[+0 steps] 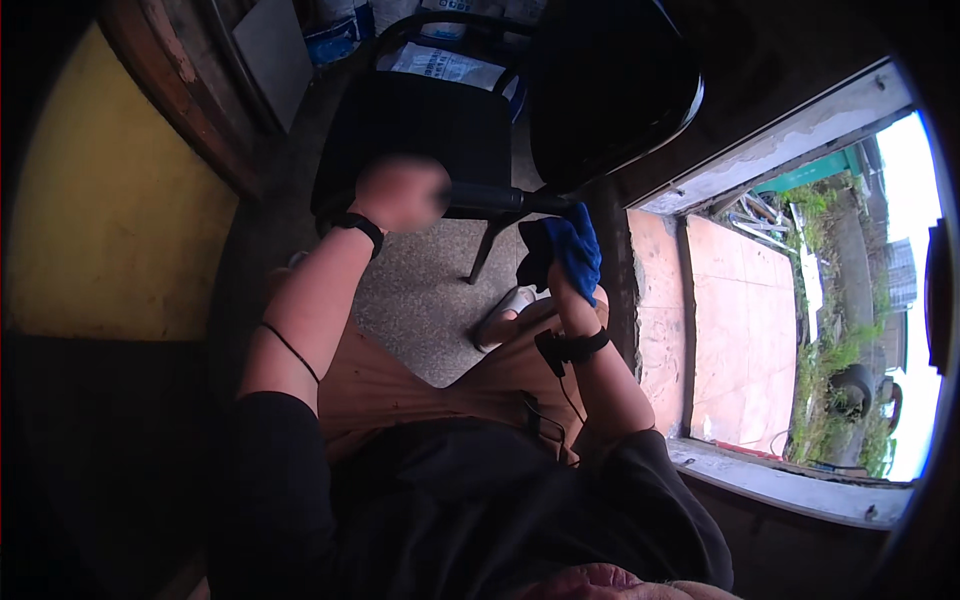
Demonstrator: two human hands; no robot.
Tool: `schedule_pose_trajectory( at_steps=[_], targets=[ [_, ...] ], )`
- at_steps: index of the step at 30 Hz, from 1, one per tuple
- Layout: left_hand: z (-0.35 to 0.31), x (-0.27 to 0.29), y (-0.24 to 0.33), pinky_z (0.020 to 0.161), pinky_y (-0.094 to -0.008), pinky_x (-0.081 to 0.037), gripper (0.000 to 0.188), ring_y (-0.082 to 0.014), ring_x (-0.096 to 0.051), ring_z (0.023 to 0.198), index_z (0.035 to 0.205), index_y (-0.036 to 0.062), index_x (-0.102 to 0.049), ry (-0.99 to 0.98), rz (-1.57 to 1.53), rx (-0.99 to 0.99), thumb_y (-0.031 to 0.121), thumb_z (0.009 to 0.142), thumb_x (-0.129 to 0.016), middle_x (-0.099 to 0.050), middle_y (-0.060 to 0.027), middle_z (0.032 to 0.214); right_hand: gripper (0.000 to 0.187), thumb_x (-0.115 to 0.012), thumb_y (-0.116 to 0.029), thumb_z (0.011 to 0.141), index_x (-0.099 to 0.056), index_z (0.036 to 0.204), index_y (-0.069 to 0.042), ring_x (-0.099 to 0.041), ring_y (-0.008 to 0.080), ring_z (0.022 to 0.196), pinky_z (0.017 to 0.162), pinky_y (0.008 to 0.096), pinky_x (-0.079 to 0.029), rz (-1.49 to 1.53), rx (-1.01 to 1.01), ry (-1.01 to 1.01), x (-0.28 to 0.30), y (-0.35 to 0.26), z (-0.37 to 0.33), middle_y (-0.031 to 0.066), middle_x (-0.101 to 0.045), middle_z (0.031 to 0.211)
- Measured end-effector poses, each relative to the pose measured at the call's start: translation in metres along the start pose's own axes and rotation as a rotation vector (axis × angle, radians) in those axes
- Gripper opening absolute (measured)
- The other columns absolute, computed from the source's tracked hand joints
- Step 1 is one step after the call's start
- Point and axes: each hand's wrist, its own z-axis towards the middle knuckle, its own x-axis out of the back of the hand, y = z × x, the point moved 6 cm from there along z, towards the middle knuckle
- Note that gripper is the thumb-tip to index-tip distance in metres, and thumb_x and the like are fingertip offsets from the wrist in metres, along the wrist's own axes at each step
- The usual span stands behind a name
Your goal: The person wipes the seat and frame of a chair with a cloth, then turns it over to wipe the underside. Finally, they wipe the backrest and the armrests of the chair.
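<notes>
A black chair [425,125] with a padded seat stands in front of me, its rounded backrest [615,95] to the right. My left hand [402,195] is at the near edge of the seat, beside the near armrest [490,198]. That hand is blurred, so its fingers cannot be made out. A blue cloth [573,255] is bunched in my right hand [563,277] and hides most of its fingers. The cloth's top lies close to the end of the armrest, below the backrest; whether it touches the chair is unclear.
White and blue sacks [440,62] lie behind the chair. A yellow panel [120,200] and a wooden frame [185,95] stand at the left. On the right, a doorway opens onto pinkish paving [740,320] and weeds. My legs flank the speckled floor [420,300].
</notes>
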Motion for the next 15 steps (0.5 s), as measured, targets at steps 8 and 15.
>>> schedule_pose_trajectory(
  at_steps=[8, 15],
  targets=[
    [-0.008, 0.007, -0.009, 0.079, -0.0444, -0.058, 0.028, -0.0313, -0.070, 0.089, 0.094, 0.0121, -0.064, -0.031, 0.020, 0.027, 0.030, 0.076, -0.077, -0.072, -0.0090, 0.090, 0.008, -0.071, -0.016, 0.085, -0.068, 0.088, -0.009, -0.061, 0.0295, 0.072, 0.075, 0.0410, -0.045, -0.922, 0.925, -0.182, -0.068, -0.091, 0.006, 0.0099, -0.063, 0.078],
    [0.007, 0.000, 0.014, 0.080, -0.0448, -0.058, 0.030, -0.0327, -0.070, 0.090, 0.095, 0.0115, -0.065, -0.068, 0.016, -0.013, 0.034, 0.078, -0.076, -0.072, -0.0115, 0.091, 0.028, -0.073, -0.038, 0.084, -0.067, 0.068, -0.015, -0.064, 0.0329, 0.064, 0.055, 0.0431, -0.045, -1.202, 0.804, -0.246, -0.071, -0.056, 0.034, 0.0090, -0.065, 0.070]
  ],
)
